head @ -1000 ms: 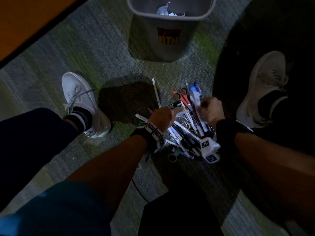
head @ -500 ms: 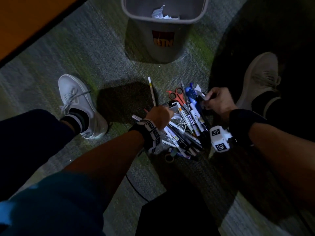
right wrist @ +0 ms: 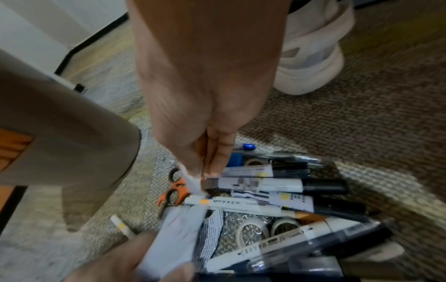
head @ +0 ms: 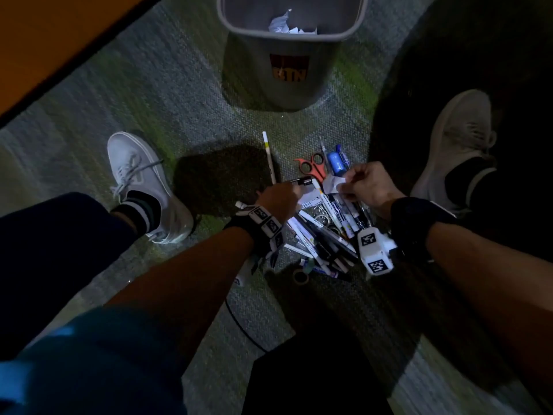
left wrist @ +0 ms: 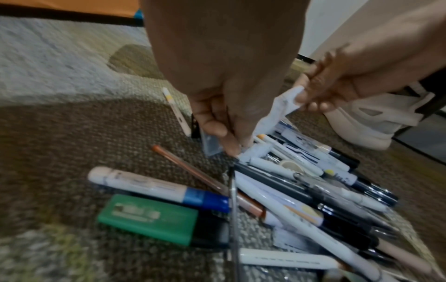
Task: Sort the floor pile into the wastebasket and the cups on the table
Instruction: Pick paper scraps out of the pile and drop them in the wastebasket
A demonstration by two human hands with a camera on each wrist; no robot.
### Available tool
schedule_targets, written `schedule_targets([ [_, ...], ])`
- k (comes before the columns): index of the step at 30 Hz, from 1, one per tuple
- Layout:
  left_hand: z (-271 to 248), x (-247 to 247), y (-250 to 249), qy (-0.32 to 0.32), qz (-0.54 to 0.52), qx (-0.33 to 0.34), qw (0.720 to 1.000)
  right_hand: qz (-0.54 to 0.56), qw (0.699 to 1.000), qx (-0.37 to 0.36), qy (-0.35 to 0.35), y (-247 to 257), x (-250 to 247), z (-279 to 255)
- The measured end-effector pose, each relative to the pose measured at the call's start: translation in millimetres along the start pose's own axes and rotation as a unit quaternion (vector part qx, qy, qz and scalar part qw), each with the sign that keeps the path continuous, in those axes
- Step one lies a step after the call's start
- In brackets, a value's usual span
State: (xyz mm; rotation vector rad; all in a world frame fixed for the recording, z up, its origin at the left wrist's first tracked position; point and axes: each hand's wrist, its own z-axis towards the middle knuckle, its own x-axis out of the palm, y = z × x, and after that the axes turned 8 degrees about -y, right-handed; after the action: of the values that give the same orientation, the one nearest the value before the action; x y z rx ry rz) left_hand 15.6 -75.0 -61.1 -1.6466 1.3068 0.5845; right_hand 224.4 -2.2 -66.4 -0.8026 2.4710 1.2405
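Note:
A grey wastebasket (head: pixel 284 79) stands on the carpet ahead, with crumpled paper (head: pixel 287 26) inside. Before it lies the pile of pens and markers (head: pixel 323 235), along with red scissors (head: pixel 311 167) and tape rolls (right wrist: pixel 284 225). My left hand (head: pixel 299 190) is at the pile's left edge and grips a white paper piece (right wrist: pixel 176 238). A small black item (head: pixel 303 181) shows at its fingertips. My right hand (head: pixel 344 184) hovers over the pile's far side and pinches a white paper scrap (left wrist: pixel 282 106) between thumb and fingers. No cups or table top are in view.
My white shoes (head: pixel 143 181) (head: pixel 457 145) flank the pile. A loose white pencil with a yellow band (head: pixel 269 157) lies left of the scissors. A green box (left wrist: pixel 149 217) sits at the pile's near left. An orange surface (head: pixel 45 40) borders the carpet at far left.
My right hand came up off the markers, swung right and came back over the pile's far side with a white scrap pinched. My left hand stays at the pile's left edge.

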Motion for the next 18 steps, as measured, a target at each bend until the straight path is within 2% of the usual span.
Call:
schedule_targets([
  [4,6,8,-13,0.024,0.046,0.011,0.999,-0.1,0.995,-0.003,-0.003,3,-4,2],
  [7,8,13,-20,0.013,0.082,-0.003,0.997,-0.134,0.991,0.004,0.007,2,-13,1],
  [11,10,10,-26,-0.005,0.084,-0.013,0.996,-0.123,0.992,0.026,0.022,-3,-22,-1],
  [15,12,7,-25,-0.009,0.086,-0.02,0.996,-0.136,0.99,0.014,0.019,-2,-19,0],
  [18,11,4,-25,-0.02,0.069,-0.017,0.997,-0.109,0.993,0.025,0.045,5,-13,-4],
])
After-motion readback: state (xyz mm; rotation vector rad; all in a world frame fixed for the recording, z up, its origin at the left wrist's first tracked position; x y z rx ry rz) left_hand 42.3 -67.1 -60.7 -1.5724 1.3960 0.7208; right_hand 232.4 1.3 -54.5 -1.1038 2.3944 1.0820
